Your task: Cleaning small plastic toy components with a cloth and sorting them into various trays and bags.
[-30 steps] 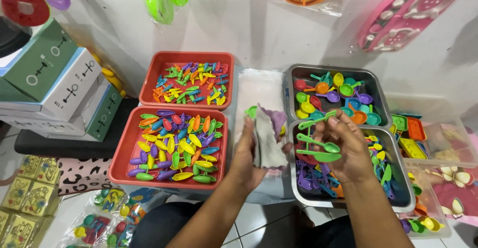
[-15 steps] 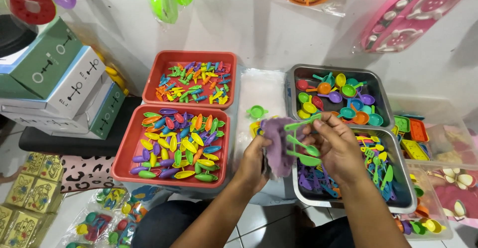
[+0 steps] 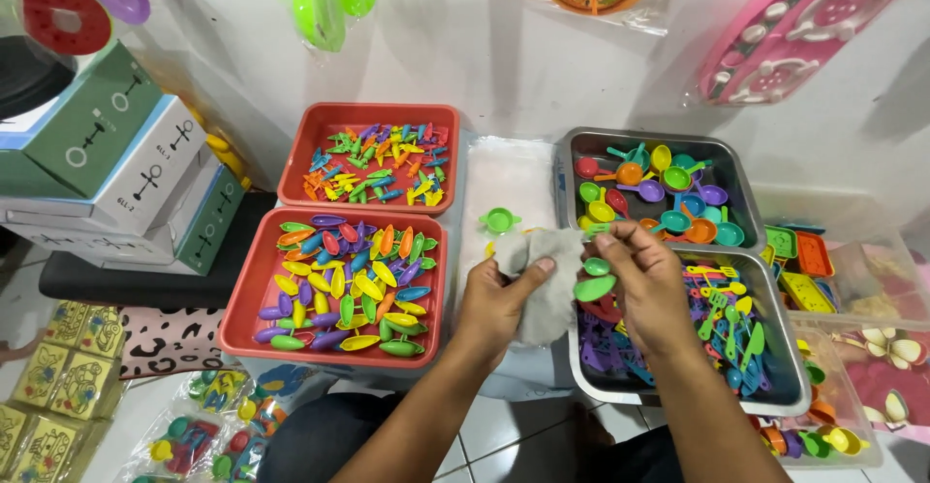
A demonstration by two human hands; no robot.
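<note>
My left hand (image 3: 495, 301) grips a grey cloth (image 3: 544, 284) between thumb and fingers, in front of me over the gap between the trays. My right hand (image 3: 647, 284) holds green toy spoons (image 3: 593, 280) pressed against the cloth's right side. Their handles are hidden in the cloth. Both hands hover over the near metal tray (image 3: 790, 398), which is full of small toy utensils in mixed colours. A green toy pan (image 3: 500, 218) lies just beyond the cloth on a clear plastic sheet.
Two red trays (image 3: 242, 319) of coloured toy pieces sit to the left. A far metal tray (image 3: 570, 150) holds toy pans and ladles. Clear bins (image 3: 855, 252) of toys stand at right, stacked boxes (image 3: 126, 168) at left, bagged toys hang on the wall.
The cloth turned from its purple side to its grey side. My hands closed together, and the green spoons went from spread out beside the cloth to tucked against it.
</note>
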